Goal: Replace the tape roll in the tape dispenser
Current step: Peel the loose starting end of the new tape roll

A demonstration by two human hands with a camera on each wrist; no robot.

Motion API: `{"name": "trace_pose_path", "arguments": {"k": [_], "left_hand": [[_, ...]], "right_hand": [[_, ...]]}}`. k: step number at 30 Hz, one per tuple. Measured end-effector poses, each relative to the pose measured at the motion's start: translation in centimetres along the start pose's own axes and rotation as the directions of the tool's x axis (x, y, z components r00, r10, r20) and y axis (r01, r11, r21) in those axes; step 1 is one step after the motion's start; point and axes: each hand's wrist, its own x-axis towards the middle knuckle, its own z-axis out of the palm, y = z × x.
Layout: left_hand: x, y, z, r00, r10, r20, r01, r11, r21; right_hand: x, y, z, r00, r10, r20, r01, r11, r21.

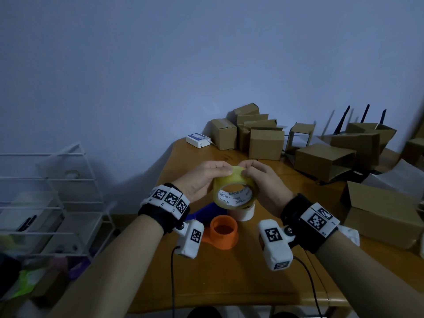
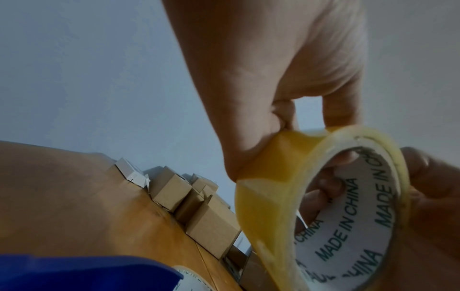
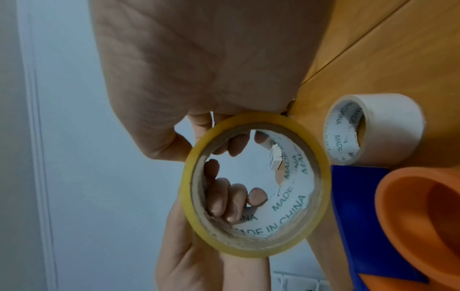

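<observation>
Both hands hold the yellow roll [image 1: 234, 188] up over the table [image 1: 286, 267], its open core facing the person. The left hand [image 1: 199, 180] grips the roll's left side: fingers curl over the far rim and show through the core in the right wrist view, thumb on top. The right hand [image 1: 263, 182] clamps the right side, thumb and fingertips pinched on the top edge next to the left thumb. "MADE IN CHINA" is printed round the inside of the white core.

Just beneath the roll, on the table, sits the white core [image 1: 243, 212] of an empty roll, lying on its side with the same print inside. Next to it lies the dispenser: an orange hub [image 1: 223, 230] standing open-end up, and a blue body [image 1: 207, 212] behind it, partly hidden by the left wrist. Whether hub and body are joined cannot be told.

Farther back stands a cluster of cardboard boxes [image 1: 266, 143], some open, with a small white device [image 1: 197, 139] at the table's far left corner. Dark antennas [image 1: 364, 115] rise behind the boxes on the right. A white wire rack [image 1: 57, 180] stands off the table to the left
</observation>
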Motion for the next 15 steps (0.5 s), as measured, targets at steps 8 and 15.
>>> {"name": "trace_pose_path", "arguments": {"k": [8,15], "left_hand": [[0.03,-0.04,-0.2,0.998,-0.008,0.065,0.009,1.0,-0.005],[0.27,-0.16,0.01,0.999,-0.031,0.04,0.03,0.999,0.033]], "right_hand": [[0.12,0.25,-0.1,1.0,-0.01,-0.003,0.01,0.999,0.041],[0.05,0.54,-0.09,0.998,-0.066,0.011,0.067,0.994,-0.089]]}}
